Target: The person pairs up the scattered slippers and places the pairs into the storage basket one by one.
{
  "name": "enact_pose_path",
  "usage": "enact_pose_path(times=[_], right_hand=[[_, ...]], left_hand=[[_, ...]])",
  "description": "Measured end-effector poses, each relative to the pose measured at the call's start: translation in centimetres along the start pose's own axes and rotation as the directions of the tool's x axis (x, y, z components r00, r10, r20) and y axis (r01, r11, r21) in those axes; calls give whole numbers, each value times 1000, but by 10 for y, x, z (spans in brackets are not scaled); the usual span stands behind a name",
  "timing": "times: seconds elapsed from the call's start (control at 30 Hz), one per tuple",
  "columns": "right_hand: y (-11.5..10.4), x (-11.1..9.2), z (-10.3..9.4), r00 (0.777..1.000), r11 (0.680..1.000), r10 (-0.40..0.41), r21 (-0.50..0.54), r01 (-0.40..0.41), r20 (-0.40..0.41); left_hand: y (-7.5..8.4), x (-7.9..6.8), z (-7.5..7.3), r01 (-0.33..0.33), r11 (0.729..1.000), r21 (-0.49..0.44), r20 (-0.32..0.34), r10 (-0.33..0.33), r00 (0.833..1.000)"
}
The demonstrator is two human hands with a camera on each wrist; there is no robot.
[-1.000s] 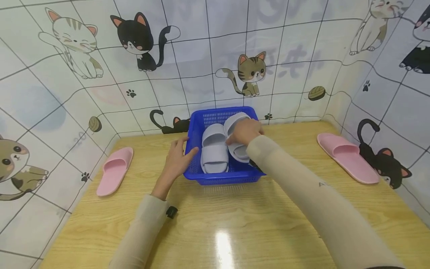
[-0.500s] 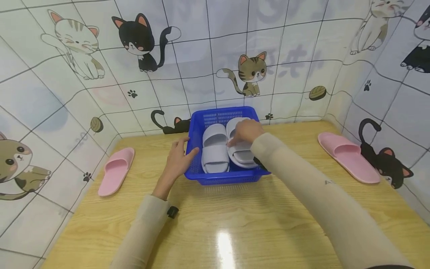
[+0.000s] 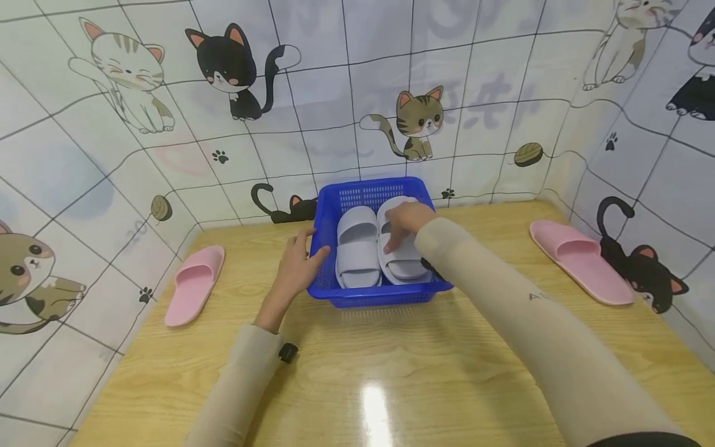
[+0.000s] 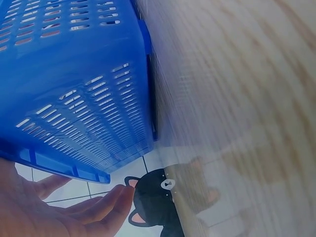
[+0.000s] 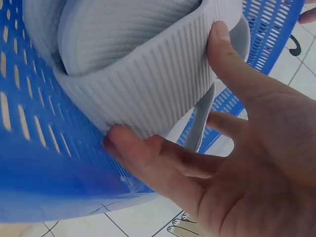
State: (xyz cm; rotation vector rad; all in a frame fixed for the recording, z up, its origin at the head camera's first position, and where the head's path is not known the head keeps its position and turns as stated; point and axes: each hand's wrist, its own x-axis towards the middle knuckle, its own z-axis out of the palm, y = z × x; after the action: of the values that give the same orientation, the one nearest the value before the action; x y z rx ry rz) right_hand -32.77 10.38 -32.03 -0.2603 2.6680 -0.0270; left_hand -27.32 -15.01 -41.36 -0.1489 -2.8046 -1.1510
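A blue plastic basket (image 3: pixel 385 300) stands on the table against the wall. Two grey-white slippers lie side by side in it, toes toward the person. My right hand (image 3: pixel 409 222) is over the right slipper (image 3: pixel 406 268); in the right wrist view its thumb and fingers span the ribbed strap (image 5: pixel 143 84), gripping it at opposite edges. At the basket's left side is my left hand (image 3: pixel 296 264), fingers relaxed and thumb over the rim. The left wrist view shows those fingers (image 4: pixel 106 210) extended below the rim. The left slipper (image 3: pixel 358 254) lies untouched.
One pink slipper (image 3: pixel 192 288) lies at the left of the wooden table (image 3: pixel 329 385), another pink slipper (image 3: pixel 583 264) at the right. Cat-patterned walls (image 3: pixel 329 93) enclose the table at the back and both sides.
The right slipper has come down and toward the person, settling flatter beside the left one, with the right hand on it. The left hand has stayed at the rim.
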Motion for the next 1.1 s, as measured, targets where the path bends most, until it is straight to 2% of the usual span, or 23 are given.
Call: enact_pose_path(times=[0.3,0.43,0.6,0.77,1.1], right_hand=[[8,10,8,999,999,5,53,-7,43],[7,6,9,1000,999,-7,53,6,27],[6,4,4,999,998,10,63,-13,45],[12,9,4,998,988,11,154,-20,60],[30,8,2,992,941,-109,327,82,64]], left_hand=[[1,1,-1,2,1000,1,15,-2,1000],[1,2,0,0,1000,0,19,0,1000],[1,2,0,10,1000,-5,19,-10,1000],[2,0,-1,7,1000,-2,27,-7,1000],[2,0,-1,-13,1000,18,18,13,1000]])
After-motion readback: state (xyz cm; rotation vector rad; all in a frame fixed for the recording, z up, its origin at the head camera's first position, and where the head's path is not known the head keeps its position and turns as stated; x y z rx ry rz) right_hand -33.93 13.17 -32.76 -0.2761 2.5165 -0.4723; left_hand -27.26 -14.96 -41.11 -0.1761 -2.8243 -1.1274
